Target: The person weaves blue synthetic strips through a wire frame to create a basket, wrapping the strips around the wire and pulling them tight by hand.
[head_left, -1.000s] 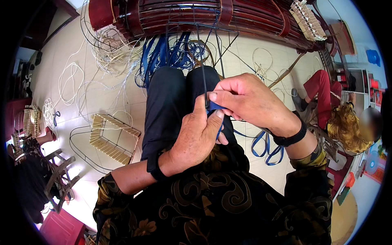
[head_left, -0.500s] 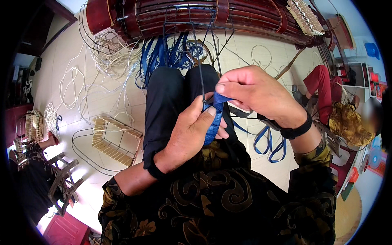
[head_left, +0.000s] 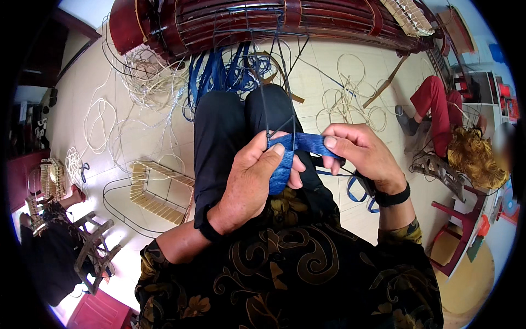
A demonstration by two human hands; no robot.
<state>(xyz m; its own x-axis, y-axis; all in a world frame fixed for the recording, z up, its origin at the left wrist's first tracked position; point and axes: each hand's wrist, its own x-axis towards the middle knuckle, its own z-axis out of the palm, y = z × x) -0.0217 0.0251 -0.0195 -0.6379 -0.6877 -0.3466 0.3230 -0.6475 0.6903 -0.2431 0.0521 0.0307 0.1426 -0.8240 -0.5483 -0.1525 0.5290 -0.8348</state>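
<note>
Over my lap, a dark wire frame (head_left: 264,104) reaches from my hands up to the bench. A flat blue strip (head_left: 311,143) wraps the frame's near end, its woven-looking part (head_left: 280,176) hanging below. My left hand (head_left: 249,178) pinches the wrapped part and a frame wire between thumb and fingers. To the right, my right hand (head_left: 364,153) grips the strip between thumb and forefinger and holds it stretched sideways. A loose loop of the same blue strip (head_left: 356,192) hangs beneath my right hand.
A dark red wooden bench (head_left: 230,27) stands ahead, with blue strips (head_left: 211,74) and pale cord coils (head_left: 145,74) below it. A partly wrapped frame (head_left: 159,189) lies on the floor at left. People sit at both sides, near a wooden stool (head_left: 93,241) and a red stool (head_left: 455,230).
My right hand has moved right and slightly down, drawing the blue strip from a fold over the wire into a straight, sideways stretch. My left hand keeps its pinch.
</note>
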